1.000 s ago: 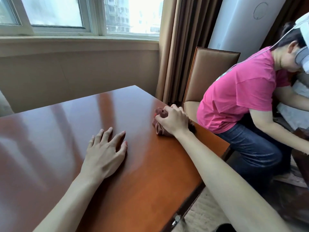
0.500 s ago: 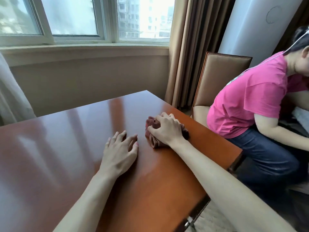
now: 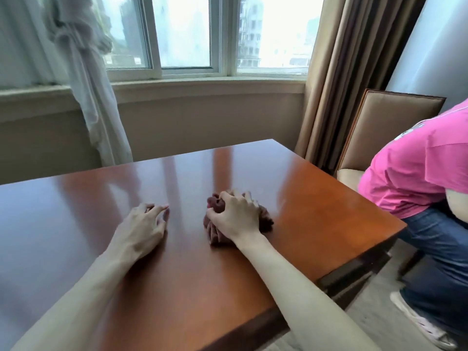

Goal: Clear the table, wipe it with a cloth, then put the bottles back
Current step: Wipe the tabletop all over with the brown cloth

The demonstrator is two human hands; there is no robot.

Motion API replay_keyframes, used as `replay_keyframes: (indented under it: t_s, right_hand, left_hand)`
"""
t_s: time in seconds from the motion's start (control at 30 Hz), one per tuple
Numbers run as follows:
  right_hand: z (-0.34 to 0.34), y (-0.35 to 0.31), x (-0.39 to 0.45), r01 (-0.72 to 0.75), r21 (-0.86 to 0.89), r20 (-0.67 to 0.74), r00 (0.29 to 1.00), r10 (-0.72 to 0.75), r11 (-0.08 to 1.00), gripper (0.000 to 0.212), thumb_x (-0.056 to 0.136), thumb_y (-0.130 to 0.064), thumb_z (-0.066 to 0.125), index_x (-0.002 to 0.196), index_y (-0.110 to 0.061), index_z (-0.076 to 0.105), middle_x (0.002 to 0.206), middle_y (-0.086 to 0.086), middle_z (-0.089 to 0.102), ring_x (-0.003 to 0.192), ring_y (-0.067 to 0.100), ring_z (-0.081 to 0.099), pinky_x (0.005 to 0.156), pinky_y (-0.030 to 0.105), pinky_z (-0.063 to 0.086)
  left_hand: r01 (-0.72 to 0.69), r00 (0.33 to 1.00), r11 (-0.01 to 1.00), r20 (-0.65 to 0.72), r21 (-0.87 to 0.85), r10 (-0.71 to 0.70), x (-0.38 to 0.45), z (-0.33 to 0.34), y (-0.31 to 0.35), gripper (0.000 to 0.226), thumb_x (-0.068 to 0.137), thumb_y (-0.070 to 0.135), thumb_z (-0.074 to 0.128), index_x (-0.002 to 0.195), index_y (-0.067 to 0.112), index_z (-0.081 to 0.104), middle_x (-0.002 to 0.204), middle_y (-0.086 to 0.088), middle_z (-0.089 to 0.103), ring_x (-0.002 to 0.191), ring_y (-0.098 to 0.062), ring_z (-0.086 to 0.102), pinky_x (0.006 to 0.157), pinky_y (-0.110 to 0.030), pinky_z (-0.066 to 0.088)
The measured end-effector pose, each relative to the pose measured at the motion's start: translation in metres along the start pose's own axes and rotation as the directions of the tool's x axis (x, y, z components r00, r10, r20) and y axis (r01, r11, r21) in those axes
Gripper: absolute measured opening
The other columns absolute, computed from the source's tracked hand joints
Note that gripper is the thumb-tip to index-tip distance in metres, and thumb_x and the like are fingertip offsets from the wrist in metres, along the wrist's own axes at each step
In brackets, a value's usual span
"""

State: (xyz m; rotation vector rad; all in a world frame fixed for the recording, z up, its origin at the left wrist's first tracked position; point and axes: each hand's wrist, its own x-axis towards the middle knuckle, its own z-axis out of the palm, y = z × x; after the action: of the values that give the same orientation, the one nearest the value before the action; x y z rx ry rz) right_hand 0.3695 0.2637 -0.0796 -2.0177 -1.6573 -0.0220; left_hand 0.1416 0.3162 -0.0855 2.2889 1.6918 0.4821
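A glossy reddish-brown wooden table [image 3: 316, 198] fills the lower part of the head view. My right hand [image 3: 234, 217] grips a bunched dark maroon cloth [image 3: 266, 221] and holds it down on the tabletop near the middle. Most of the cloth is hidden under that hand. My left hand [image 3: 141, 230] rests on the bare wood to the left of the cloth, fingers loosely bent, holding nothing. No bottles are in view.
A person in a pink shirt [image 3: 410, 171] and jeans bends over by a tan padded chair [image 3: 390, 122] just past the table's right edge. Brown curtains [image 3: 342, 72] hang behind, a white sheer curtain [image 3: 88, 97] hangs at the far left, and a window sill runs behind.
My right hand slid the cloth leftward across the table, from near the right edge toward the middle. My left hand's fingers went from flat and spread to loosely bent. The camera tilted up.
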Motion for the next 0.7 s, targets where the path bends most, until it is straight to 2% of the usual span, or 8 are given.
replay_keyframes:
  t_s: [0.07,0.13,0.17,0.27,0.33,0.43,0.53,0.7]
  right_hand:
    - [0.017,-0.021,0.004,0.133,0.007,0.020,0.991,-0.133,0.991,0.041,0.081,-0.058,0.059,0.108,-0.031,0.073,0.107,-0.002,0.065,0.106,0.033,0.056,0.091,0.044,0.047]
    - [0.023,-0.023,0.007,0.295,0.075,0.105,0.948,-0.302,0.953,0.031,0.080,-0.058,0.062,0.097,-0.033,0.069,0.100,-0.008,0.062,0.100,0.025,0.055,0.083,0.038,0.045]
    - [0.021,-0.017,0.016,0.317,0.089,0.147,0.933,-0.327,0.944,0.027,0.081,-0.058,0.063,0.091,-0.033,0.065,0.096,-0.011,0.059,0.098,0.021,0.054,0.080,0.036,0.043]
    - [0.025,0.006,0.063,0.192,0.025,0.116,0.974,-0.194,0.981,0.030,0.083,-0.060,0.060,0.086,-0.030,0.059,0.094,-0.011,0.053,0.100,0.021,0.053,0.078,0.036,0.044]
    - [0.036,0.018,0.092,0.125,-0.026,0.057,0.991,-0.123,0.992,0.035,0.083,-0.063,0.058,0.091,-0.029,0.064,0.096,-0.008,0.054,0.101,0.025,0.053,0.080,0.037,0.045]
    - [0.056,0.022,0.135,0.113,-0.057,0.021,0.993,-0.112,0.992,0.035,0.083,-0.063,0.058,0.089,-0.028,0.063,0.094,-0.006,0.054,0.099,0.026,0.053,0.078,0.037,0.043]
    - [0.082,0.010,0.189,0.074,-0.063,-0.017,0.997,-0.075,0.995,0.033,0.085,-0.059,0.057,0.088,-0.026,0.063,0.095,-0.004,0.054,0.099,0.030,0.053,0.076,0.037,0.037]
    - [0.124,-0.009,0.282,0.040,-0.044,0.015,0.999,-0.040,0.998,0.035,0.087,-0.058,0.058,0.098,-0.026,0.068,0.107,0.000,0.058,0.111,0.033,0.053,0.088,0.042,0.043]
  left_hand:
    - [0.024,0.999,0.999,-0.028,0.023,-0.023,-0.001,-0.007,-0.017,0.041,0.101,0.031,0.049,0.141,0.033,0.057,0.148,-0.004,0.048,0.136,-0.027,0.043,0.108,-0.044,0.041]
    - [0.042,0.998,0.998,-0.053,0.038,-0.040,0.008,-0.013,-0.030,0.042,0.100,0.036,0.048,0.141,0.033,0.057,0.148,-0.009,0.049,0.138,-0.030,0.041,0.113,-0.043,0.036]
    - [0.064,0.997,0.997,-0.055,0.051,-0.061,0.015,-0.015,-0.036,0.045,0.099,0.042,0.046,0.142,0.033,0.056,0.149,-0.012,0.048,0.139,-0.032,0.040,0.116,-0.043,0.033]
    - [0.125,0.992,0.987,-0.019,0.097,-0.124,0.044,-0.017,-0.055,0.063,0.092,0.061,0.029,0.148,0.040,0.046,0.156,-0.016,0.039,0.146,-0.034,0.031,0.121,-0.047,0.024]
    - [0.173,0.984,0.979,0.013,0.104,-0.175,0.060,-0.013,-0.064,0.059,0.098,0.062,0.027,0.154,0.045,0.033,0.163,-0.012,0.027,0.151,-0.034,0.020,0.123,-0.049,0.017]
    - [0.227,0.974,0.966,-0.039,0.125,-0.224,0.074,0.000,-0.071,0.057,0.100,0.064,0.025,0.155,0.050,0.023,0.167,-0.004,0.017,0.154,-0.028,0.009,0.125,-0.047,0.007]
    - [0.217,0.976,0.965,-0.063,0.145,-0.210,0.076,0.009,-0.073,0.059,0.099,0.065,0.021,0.155,0.050,0.019,0.168,-0.001,0.013,0.155,-0.024,0.005,0.125,-0.044,0.004]
    - [0.240,0.971,0.954,-0.062,0.177,-0.233,0.076,0.011,-0.075,0.060,0.098,0.065,0.018,0.156,0.051,0.014,0.169,0.005,0.006,0.155,-0.018,-0.003,0.126,-0.041,0.001]
